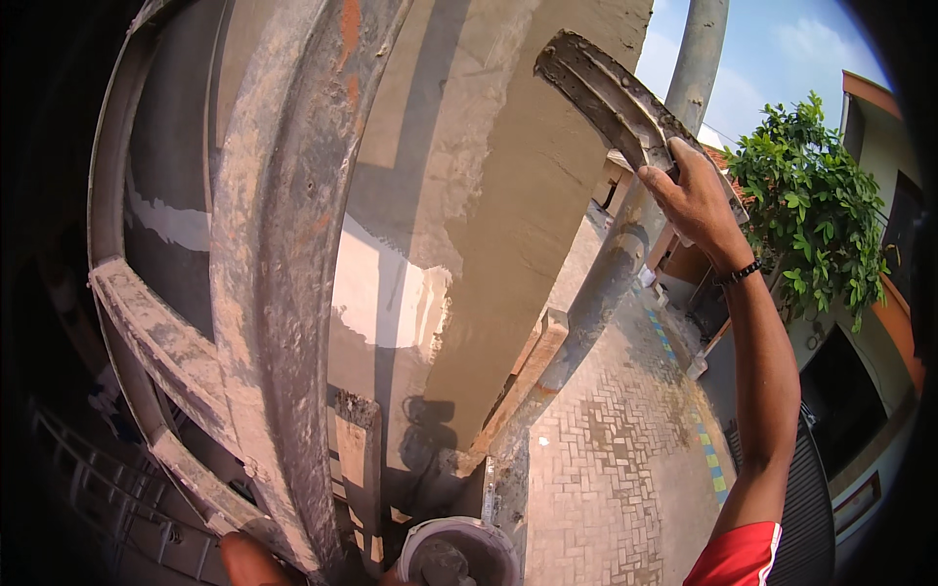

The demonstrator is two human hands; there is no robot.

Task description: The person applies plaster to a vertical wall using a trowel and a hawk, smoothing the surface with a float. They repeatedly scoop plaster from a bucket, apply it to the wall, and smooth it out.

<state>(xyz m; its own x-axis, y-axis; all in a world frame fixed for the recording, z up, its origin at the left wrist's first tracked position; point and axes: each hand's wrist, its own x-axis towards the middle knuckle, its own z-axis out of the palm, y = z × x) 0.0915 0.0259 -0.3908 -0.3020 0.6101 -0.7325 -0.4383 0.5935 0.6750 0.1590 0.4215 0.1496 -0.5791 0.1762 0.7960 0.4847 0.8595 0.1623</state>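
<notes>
My right hand (pixel 699 200) is raised and wrapped round the lower end of a long plastering float (pixel 611 93), smeared with wet mortar. The float slants from upper left to lower right, by the right edge of a wall strip coated in damp grey-brown plaster (pixel 523 186). Whether its face touches the plaster I cannot tell. Low in the picture stands a pale bucket (pixel 508 557) with grey mortar (pixel 440 562) inside. Bare skin shows at the lower left edge, but my left hand cannot be made out.
A thick, mortar-stained metal post (pixel 293 244) with cross rungs (pixel 166 342) rises close on the left. Wooden boards (pixel 528 376) stand along the wall's foot. A round grey pole (pixel 699 59) is beyond the float. Below right lie a paved lane (pixel 616 459) and a leafy tree (pixel 811 205).
</notes>
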